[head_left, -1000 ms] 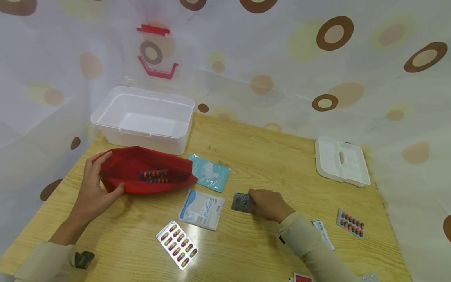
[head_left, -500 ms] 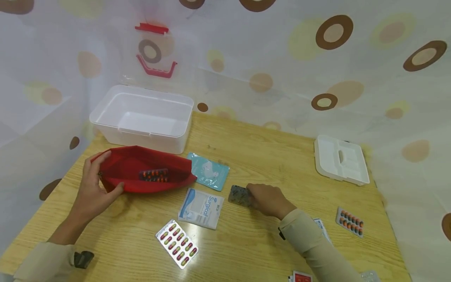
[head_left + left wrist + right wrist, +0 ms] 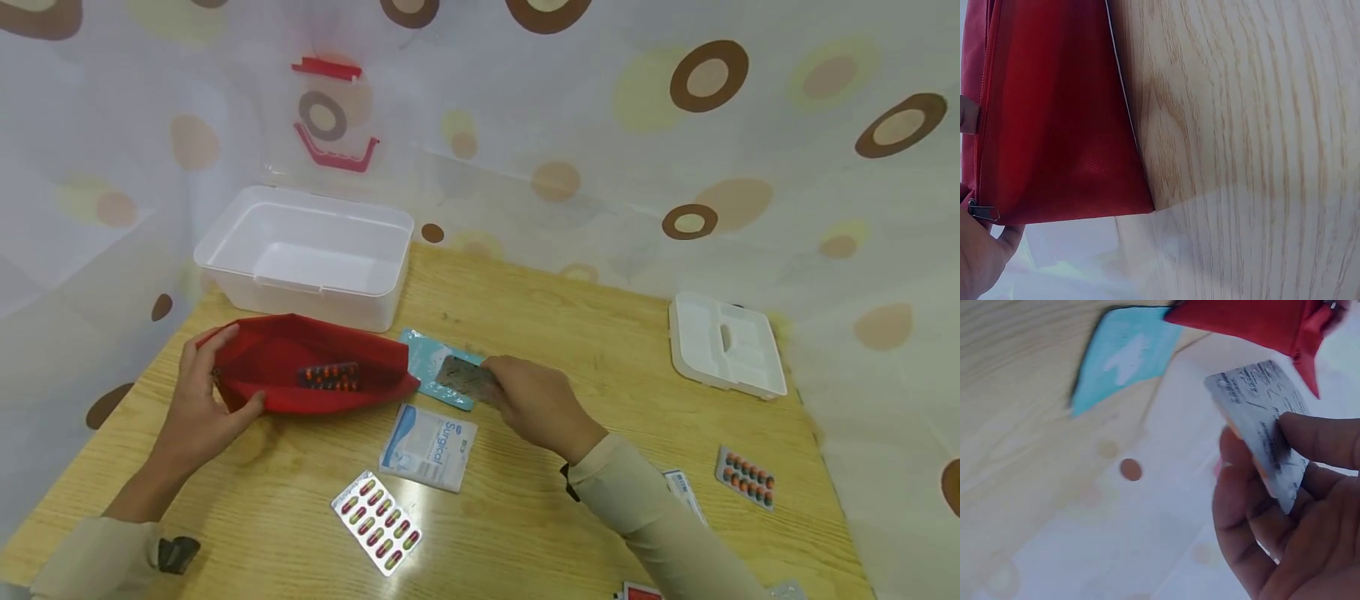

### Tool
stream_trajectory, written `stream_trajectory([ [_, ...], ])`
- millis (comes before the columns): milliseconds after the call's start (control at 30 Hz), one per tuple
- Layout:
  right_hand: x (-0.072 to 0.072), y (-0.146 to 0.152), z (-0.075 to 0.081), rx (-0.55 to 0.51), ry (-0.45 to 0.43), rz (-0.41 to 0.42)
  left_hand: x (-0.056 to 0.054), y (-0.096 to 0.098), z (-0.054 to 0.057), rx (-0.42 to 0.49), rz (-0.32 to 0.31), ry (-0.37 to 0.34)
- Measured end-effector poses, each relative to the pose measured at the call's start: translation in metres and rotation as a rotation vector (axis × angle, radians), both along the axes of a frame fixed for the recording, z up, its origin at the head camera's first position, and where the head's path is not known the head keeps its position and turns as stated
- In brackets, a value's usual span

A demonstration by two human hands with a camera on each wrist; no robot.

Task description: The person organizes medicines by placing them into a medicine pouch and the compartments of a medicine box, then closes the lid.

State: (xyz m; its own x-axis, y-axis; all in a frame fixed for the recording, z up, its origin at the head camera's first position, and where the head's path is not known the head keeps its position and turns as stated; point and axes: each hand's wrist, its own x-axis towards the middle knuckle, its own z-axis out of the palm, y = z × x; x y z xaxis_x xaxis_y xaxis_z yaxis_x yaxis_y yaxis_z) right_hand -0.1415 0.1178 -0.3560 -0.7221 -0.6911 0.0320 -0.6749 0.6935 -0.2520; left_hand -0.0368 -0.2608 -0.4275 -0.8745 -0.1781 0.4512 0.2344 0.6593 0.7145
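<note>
A red zippered pouch (image 3: 300, 402) stands with its mouth spread wide on the left of the table. My left hand (image 3: 197, 400) grips its left end, thumb on the near edge and fingers over the far one; the zip pull (image 3: 984, 211) shows beside that hand. Inside the pouch lies a blister pack of orange and dark capsules (image 3: 330, 376). My right hand (image 3: 542, 404) pinches a blister pack (image 3: 1260, 419) by one end, silver foil side showing. In the head view this pack overlaps a teal sachet (image 3: 427, 360) at the pouch's right end.
A white box (image 3: 322, 292) with its clear lid raised stands behind the pouch. Nearer lie a "Surgical" packet (image 3: 431, 446) and a red-yellow capsule blister pack (image 3: 377, 522). To the right are a white tray (image 3: 701, 342) and another orange-dark capsule pack (image 3: 745, 477).
My right hand has lifted the blister pack and carried it leftward and away from me, over the teal sachet. The left hand and the pouch have stayed in place.
</note>
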Motion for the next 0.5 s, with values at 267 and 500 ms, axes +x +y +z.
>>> stream_trajectory([
  [267,0.005,-0.033,0.022,-0.080,0.100,0.071,-0.001,0.001,0.000,0.004,-0.004,0.003],
  [500,0.010,-0.059,0.029,-0.076,0.081,0.116,0.000,0.000,-0.001,-0.004,-0.009,0.014],
])
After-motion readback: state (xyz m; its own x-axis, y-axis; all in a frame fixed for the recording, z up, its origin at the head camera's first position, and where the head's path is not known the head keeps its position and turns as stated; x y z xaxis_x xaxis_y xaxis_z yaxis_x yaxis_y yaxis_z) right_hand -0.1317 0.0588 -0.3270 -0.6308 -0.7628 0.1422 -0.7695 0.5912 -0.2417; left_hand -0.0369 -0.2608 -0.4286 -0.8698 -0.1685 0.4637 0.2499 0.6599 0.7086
